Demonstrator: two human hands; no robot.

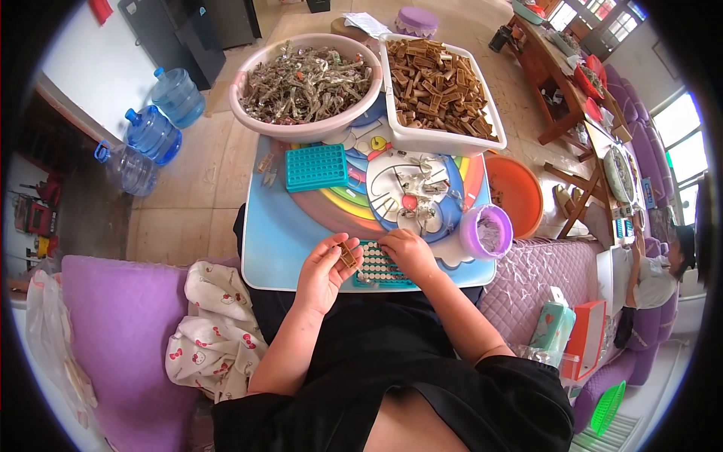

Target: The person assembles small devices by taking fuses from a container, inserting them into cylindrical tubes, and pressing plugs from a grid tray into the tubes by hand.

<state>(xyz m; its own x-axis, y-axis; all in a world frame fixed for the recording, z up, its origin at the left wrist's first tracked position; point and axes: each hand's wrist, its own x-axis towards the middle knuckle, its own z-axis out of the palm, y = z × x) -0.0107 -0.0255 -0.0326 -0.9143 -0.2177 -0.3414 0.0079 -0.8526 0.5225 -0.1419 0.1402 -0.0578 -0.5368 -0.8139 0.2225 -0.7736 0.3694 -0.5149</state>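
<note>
My left hand (pixel 325 273) holds a small brown rectangular piece (pixel 347 255) with a hollow, framed shape, between thumb and fingers. Close beside it, my right hand (pixel 409 254) bends over a teal tray (pixel 384 283) near the table's front edge. Rows of small white round parts (pixel 376 260) fill that tray. The right fingertips are drawn together at the tray's upper edge; what they hold, if anything, is too small to make out. Farther off to the left lies a second teal tray (pixel 316 167) with rows of holes.
At the table's back stand a pink basin (pixel 239 102) of tangled metallic strips and a white bin (pixel 452 143) of brown pieces. Clear scraps (pixel 422 184) lie mid-table. A purple tub (pixel 467 233) sits at the right edge, an orange basin (pixel 527 192) beyond. Another person (pixel 654 280) sits far right.
</note>
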